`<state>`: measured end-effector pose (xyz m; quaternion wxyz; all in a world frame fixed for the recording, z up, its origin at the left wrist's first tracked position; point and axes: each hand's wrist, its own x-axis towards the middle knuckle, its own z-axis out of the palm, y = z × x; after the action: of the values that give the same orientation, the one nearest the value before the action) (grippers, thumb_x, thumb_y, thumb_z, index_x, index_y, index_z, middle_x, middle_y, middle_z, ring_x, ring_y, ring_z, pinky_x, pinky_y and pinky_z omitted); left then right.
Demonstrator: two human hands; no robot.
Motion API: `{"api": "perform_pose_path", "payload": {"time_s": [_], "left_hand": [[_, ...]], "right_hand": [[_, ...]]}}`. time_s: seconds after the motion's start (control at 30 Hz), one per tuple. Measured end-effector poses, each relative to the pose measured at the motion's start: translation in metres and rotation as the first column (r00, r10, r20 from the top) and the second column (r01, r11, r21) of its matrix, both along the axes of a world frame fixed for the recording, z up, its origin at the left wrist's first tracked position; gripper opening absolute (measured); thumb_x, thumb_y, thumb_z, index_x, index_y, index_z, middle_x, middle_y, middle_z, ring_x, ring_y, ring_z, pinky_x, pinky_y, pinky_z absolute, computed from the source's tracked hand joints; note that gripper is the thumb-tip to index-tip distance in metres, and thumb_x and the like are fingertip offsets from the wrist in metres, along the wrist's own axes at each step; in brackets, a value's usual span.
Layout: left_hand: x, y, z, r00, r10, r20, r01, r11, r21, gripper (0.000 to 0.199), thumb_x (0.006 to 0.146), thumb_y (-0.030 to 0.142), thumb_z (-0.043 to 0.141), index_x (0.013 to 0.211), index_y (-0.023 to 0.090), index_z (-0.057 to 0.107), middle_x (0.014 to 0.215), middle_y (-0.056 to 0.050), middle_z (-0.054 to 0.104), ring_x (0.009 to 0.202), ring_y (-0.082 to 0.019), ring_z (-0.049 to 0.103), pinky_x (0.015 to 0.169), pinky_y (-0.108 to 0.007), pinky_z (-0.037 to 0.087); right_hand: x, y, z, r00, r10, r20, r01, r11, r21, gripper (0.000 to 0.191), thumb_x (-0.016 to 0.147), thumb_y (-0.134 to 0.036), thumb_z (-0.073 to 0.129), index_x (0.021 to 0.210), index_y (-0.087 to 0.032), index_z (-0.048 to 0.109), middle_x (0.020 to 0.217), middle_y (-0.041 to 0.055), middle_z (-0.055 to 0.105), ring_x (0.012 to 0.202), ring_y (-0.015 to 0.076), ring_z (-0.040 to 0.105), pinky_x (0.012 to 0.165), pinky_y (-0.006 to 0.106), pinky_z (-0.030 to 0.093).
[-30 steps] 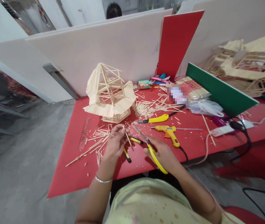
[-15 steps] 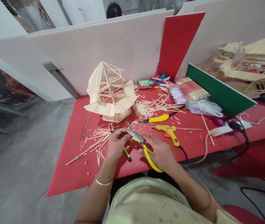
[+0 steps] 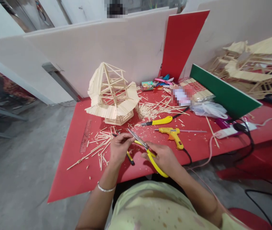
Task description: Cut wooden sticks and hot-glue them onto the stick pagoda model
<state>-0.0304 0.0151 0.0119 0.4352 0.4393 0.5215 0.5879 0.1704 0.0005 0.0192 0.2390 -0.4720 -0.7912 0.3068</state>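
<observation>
My right hand (image 3: 164, 156) grips a pair of scissors (image 3: 159, 169) by the yellow handles. The metal blades point up and left and look closed together. Beside the blades, my left hand (image 3: 121, 146) is closed in a pinch, its fingertips near the cutting edges; whatever it holds is too small to make out. Beneath the hands lies a yellow and black pen-like tool (image 3: 130, 158), partly hidden. A model building (image 3: 113, 95) made of thin wooden sticks stands beyond my hands, with layered, flared roof edges.
Cut sticks (image 3: 102, 143) and a clear ruler (image 3: 85, 135) lie left on the red table (image 3: 66, 182). A yellow utility knife (image 3: 162, 120), a glue gun (image 3: 174, 135) with its cord and a power strip (image 3: 231, 131) are to the right. A green board (image 3: 224, 92) stands behind a plastic bag (image 3: 209, 110).
The scissor blades, slightly apart before, have come together. Both hands stay in nearly the same place, and the view has shifted slightly.
</observation>
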Motion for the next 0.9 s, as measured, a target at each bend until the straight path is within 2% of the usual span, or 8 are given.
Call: {"api": "perform_pose_path", "payload": {"time_s": [0.07, 0.17, 0.4, 0.6, 0.73, 0.83, 0.9], "left_hand": [[0.001, 0.001, -0.001, 0.999, -0.019, 0.048, 0.019, 1.0, -0.006, 0.009, 0.072, 0.023, 0.077, 0.08, 0.018, 0.075, 0.075, -0.003, 0.07, 0.07, -0.014, 0.062, 0.069, -0.025, 0.05], [0.0, 0.002, 0.0, 0.995, -0.065, 0.074, 0.066, 0.998, -0.019, 0.008, 0.075, 0.024, 0.075, 0.08, 0.017, 0.075, 0.077, -0.003, 0.07, 0.071, -0.013, 0.062, 0.071, -0.025, 0.05], [-0.005, 0.002, 0.0, 0.988, -0.157, 0.008, 0.157, 0.987, -0.022, 0.009, 0.079, 0.025, 0.072, 0.082, 0.018, 0.075, 0.072, -0.002, 0.068, 0.065, -0.012, 0.059, 0.064, -0.023, 0.047], [-0.011, 0.001, -0.001, 0.976, -0.219, 0.007, 0.219, 0.974, -0.052, 0.011, 0.08, 0.028, 0.071, 0.081, 0.017, 0.074, 0.069, -0.002, 0.068, 0.059, -0.011, 0.058, 0.058, -0.022, 0.046], [-0.009, 0.001, -0.001, 0.973, -0.231, -0.002, 0.23, 0.971, -0.057, 0.016, 0.083, 0.031, 0.07, 0.082, 0.016, 0.074, 0.07, -0.003, 0.069, 0.061, -0.011, 0.059, 0.06, -0.022, 0.047], [-0.006, 0.0, -0.001, 0.988, -0.154, 0.032, 0.155, 0.987, -0.034, 0.017, 0.082, 0.032, 0.071, 0.092, 0.018, 0.075, 0.074, -0.003, 0.069, 0.065, -0.011, 0.061, 0.063, -0.023, 0.049], [-0.004, -0.002, 0.002, 0.993, -0.102, 0.062, 0.103, 0.995, -0.015, 0.019, 0.082, 0.031, 0.071, 0.097, 0.02, 0.075, 0.078, -0.003, 0.07, 0.069, -0.013, 0.063, 0.067, -0.025, 0.052]], "right_hand": [[0.001, 0.001, -0.002, 1.0, -0.015, 0.023, 0.015, 1.0, 0.027, 0.049, 0.091, -0.056, 0.053, 0.129, -0.025, 0.058, 0.098, 0.0049, 0.071, 0.084, 0.0182, 0.066, 0.074, 0.026, 0.046], [0.003, 0.003, -0.003, 0.987, -0.077, 0.139, 0.057, 0.988, 0.145, 0.062, 0.086, -0.065, 0.054, 0.133, -0.025, 0.055, 0.111, 0.0085, 0.068, 0.098, 0.0234, 0.065, 0.079, 0.031, 0.047], [0.008, 0.006, 0.0, 0.971, -0.074, 0.228, 0.019, 0.972, 0.235, 0.057, 0.088, -0.06, 0.055, 0.134, -0.026, 0.055, 0.11, 0.0088, 0.067, 0.094, 0.0232, 0.066, 0.075, 0.031, 0.046], [0.008, 0.004, -0.001, 0.977, -0.065, 0.202, 0.019, 0.975, 0.221, 0.05, 0.089, -0.053, 0.057, 0.129, -0.024, 0.059, 0.105, 0.008, 0.071, 0.09, 0.0216, 0.067, 0.073, 0.028, 0.045], [0.005, 0.003, -0.005, 0.995, -0.03, 0.094, 0.019, 0.993, 0.116, 0.041, 0.092, -0.051, 0.054, 0.122, -0.025, 0.063, 0.094, 0.0042, 0.074, 0.08, 0.0166, 0.068, 0.069, 0.024, 0.043], [0.008, 0.003, -0.016, 0.97, -0.154, 0.186, 0.138, 0.986, 0.099, 0.044, 0.092, -0.055, 0.049, 0.123, -0.026, 0.062, 0.087, 0.0047, 0.074, 0.08, 0.0187, 0.069, 0.067, 0.025, 0.043], [0.013, 0.003, -0.025, 0.891, -0.293, 0.346, 0.256, 0.955, 0.149, 0.052, 0.091, -0.06, 0.048, 0.127, -0.025, 0.06, 0.087, 0.0075, 0.074, 0.081, 0.0227, 0.07, 0.065, 0.028, 0.044]]}}
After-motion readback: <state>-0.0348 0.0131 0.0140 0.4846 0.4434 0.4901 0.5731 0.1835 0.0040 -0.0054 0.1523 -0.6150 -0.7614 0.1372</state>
